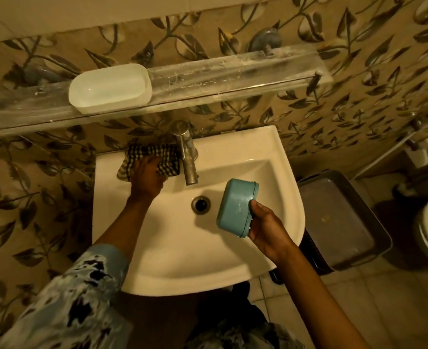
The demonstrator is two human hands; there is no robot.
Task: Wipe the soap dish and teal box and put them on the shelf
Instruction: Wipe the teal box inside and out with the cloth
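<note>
Hanging over the open basin [172, 238], right hand [265, 227] grips teal box [235, 205]; left hand [147, 177] clutches cloth [145, 152] at the back rim.

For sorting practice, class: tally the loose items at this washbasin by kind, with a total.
Containers: 2, the translucent white plastic soap dish and the rounded teal plastic box.
Cloths: 1, the black-and-white checked cloth.
Total: 3.

Dim yellowish light, hard shadows, wide-angle bending at edges.
</note>
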